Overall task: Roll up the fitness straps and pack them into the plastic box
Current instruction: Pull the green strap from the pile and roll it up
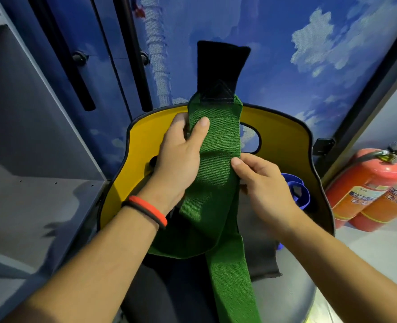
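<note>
Left hand (pixel 181 157) and right hand (pixel 265 183) gripped green strap (pixel 216 173) edges, hiding much of yellow chair back (pixel 283 127). Blue strap (pixel 297 192) just right; extinguishers (pixel 367 185) beyond.

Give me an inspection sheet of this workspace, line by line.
Surface: yellow-backed chair, straps on its seat.
Job's things: green strap with black end held upright, unrolled; blue strap on the seat; plastic box not seen.
Clutter: dark fabric piece at the seat front.
Grippers: left hand grips the strap's left edge; right hand pinches its right edge.
Cables: nothing seen.
Surroundings: two red fire extinguishers right, grey cabinet left, sky-painted wall behind.
</note>
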`<control>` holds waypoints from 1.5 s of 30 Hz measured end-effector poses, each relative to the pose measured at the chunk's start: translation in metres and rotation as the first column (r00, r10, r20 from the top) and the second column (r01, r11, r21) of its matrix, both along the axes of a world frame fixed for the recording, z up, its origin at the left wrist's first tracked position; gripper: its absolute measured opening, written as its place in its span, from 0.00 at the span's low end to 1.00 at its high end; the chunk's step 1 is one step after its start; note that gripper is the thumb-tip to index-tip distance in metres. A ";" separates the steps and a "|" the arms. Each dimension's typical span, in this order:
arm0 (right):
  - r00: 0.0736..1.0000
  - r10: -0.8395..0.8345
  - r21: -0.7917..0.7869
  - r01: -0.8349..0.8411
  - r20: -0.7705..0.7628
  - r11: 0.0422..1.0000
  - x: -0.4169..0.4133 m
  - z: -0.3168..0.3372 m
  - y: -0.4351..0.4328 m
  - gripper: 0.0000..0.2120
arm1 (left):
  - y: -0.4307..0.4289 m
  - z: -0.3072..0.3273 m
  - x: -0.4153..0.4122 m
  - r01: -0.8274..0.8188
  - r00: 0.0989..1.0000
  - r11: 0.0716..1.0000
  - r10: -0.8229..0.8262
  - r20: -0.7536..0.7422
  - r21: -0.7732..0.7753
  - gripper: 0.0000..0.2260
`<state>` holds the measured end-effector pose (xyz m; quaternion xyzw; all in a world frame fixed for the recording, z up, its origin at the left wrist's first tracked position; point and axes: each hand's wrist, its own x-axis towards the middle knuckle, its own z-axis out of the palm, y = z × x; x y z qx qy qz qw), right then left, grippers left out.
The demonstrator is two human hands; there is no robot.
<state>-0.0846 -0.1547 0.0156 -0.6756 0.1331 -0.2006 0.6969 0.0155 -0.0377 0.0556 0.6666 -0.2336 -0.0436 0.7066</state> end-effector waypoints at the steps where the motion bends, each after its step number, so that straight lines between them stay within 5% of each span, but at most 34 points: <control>1: 0.999 0.041 0.051 -0.041 -0.009 0.998 -0.001 0.001 -0.001 0.13 | 0.002 0.000 0.003 -0.023 1.000 1.000 0.023 -0.007 -0.020 0.07; 8: 0.979 0.193 0.300 -0.164 -0.071 0.940 0.004 0.000 -0.003 0.14 | 0.012 -0.005 0.013 -0.235 0.955 0.970 0.242 0.171 -0.058 0.13; 14: 0.997 0.068 0.177 -0.061 -0.034 0.982 0.004 -0.005 -0.003 0.11 | 0.012 -0.009 0.013 -0.173 0.967 0.985 0.163 0.194 0.031 0.08; 21: 1.000 0.018 0.209 -0.020 0.010 0.978 0.005 -0.003 0.001 0.10 | 0.009 -0.022 0.007 -0.007 0.956 0.978 -0.054 0.287 0.207 0.21; 29: 0.992 -0.005 -0.306 -0.034 -0.128 0.952 0.001 -0.021 0.011 0.12 | 0.007 -0.018 0.011 -0.199 0.967 0.980 0.194 0.162 0.017 0.21; 38: 0.946 0.286 0.162 -0.261 -0.152 0.952 0.000 -0.022 0.025 0.19 | 0.014 -0.025 0.028 -0.270 0.944 0.962 0.271 0.188 -0.033 0.21; 45: 0.925 0.368 0.267 -0.332 -0.098 0.905 0.000 -0.015 0.020 0.14 | 0.031 -0.040 0.054 -0.275 0.961 0.961 0.276 0.012 -0.032 0.21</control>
